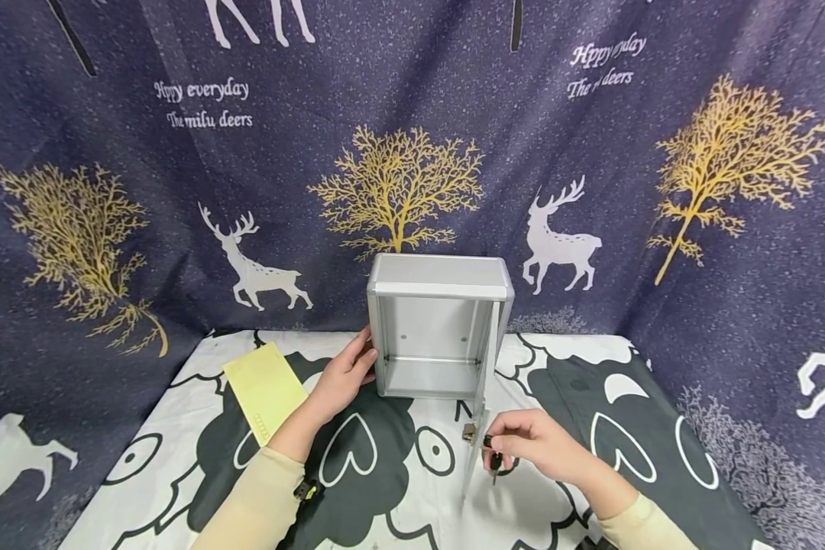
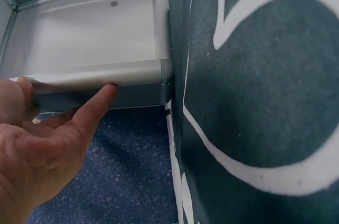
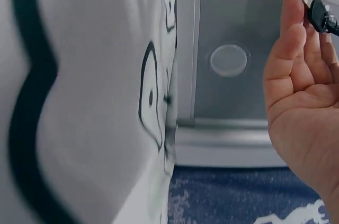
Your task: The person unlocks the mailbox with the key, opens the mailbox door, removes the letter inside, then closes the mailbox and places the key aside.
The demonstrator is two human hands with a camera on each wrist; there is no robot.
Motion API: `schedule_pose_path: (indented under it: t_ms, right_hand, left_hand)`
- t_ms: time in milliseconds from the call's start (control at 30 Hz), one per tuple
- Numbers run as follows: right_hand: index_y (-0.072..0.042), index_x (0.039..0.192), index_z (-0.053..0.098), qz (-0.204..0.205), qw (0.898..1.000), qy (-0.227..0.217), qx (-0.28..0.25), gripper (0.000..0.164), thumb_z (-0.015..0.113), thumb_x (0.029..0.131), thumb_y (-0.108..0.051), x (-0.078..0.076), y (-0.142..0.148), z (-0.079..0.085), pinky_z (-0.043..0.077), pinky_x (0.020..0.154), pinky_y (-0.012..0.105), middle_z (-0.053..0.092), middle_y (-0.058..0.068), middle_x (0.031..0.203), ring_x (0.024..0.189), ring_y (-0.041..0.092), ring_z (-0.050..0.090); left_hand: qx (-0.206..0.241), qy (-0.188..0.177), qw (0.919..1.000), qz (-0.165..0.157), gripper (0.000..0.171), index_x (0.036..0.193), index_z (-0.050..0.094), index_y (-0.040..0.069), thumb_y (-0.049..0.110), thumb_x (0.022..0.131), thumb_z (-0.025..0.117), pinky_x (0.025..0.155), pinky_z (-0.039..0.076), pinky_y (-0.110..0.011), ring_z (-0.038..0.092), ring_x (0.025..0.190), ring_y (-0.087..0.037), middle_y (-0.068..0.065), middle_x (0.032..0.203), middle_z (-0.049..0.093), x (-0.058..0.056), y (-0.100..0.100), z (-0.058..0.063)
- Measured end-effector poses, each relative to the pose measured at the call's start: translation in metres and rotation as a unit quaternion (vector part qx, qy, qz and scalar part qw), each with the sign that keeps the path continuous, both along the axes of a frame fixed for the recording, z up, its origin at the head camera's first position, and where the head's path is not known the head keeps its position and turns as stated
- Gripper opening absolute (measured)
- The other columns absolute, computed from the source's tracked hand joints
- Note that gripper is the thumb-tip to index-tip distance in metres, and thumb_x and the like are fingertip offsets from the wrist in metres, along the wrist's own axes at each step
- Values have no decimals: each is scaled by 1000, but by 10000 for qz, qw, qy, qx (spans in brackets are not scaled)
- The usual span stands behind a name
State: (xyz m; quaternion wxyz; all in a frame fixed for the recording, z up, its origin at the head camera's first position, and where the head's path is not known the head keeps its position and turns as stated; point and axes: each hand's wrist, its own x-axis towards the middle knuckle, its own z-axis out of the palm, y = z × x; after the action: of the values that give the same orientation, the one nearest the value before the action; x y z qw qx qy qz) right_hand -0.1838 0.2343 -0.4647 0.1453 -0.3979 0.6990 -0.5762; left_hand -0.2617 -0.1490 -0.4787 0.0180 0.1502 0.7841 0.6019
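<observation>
A silver metal box (image 1: 440,273) stands upright at the back of the table, its front facing me and its inside bare. The door (image 1: 490,359) is swung out on the right side and shows nearly edge-on, with a brass-coloured lock (image 1: 469,432) on its inner face. My right hand (image 1: 532,443) pinches a black-headed key at the door's outer face. A second key (image 3: 318,15) with a black head and metal blade dangles beside those fingers. Against the box's left side rests my left hand (image 1: 340,378), a fingertip at the front rim in the left wrist view.
A yellow envelope (image 1: 264,386) lies on the table left of my left forearm. Black-and-white patterned cloth (image 1: 392,458) covers the table. Behind the box hangs a dark blue curtain (image 1: 440,84) with deer and trees. A pale round disc (image 3: 229,60) shows on a grey panel.
</observation>
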Motion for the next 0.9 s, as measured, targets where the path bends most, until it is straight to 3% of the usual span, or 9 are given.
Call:
schedule_pose_path:
  t_ms: [433, 667, 900]
  right_hand:
    - [3, 106, 78, -626, 9976, -285, 31, 17, 64, 110, -3, 2, -49, -2, 61, 76, 28, 82, 18, 94, 68, 24, 72]
    - [0, 105, 80, -1252, 9914, -328, 213, 17, 69, 109, -13, -1, -77, -2, 61, 69, 32, 83, 12, 94, 65, 17, 70]
    - [-4, 106, 81, -1863, 9812, -379, 321, 23, 70, 111, -23, -4, -103, 1, 62, 69, 35, 83, 8, 95, 67, 29, 72]
  left_hand:
    - [25, 6, 10000, -24, 65, 180, 23, 16, 26, 122, 50, 113, 56, -55, 46, 156, -43, -22, 176, 37, 1, 0, 1]
    - [10, 26, 10000, -4, 65, 180, 23, 16, 26, 122, 50, 113, 56, -55, 47, 155, -44, -23, 176, 38, 0, -1, 0]
    - [-24, 69, 10000, -8, 65, 180, 24, 18, 28, 122, 50, 111, 58, -53, 49, 154, -42, -22, 175, 40, -1, -1, 0]
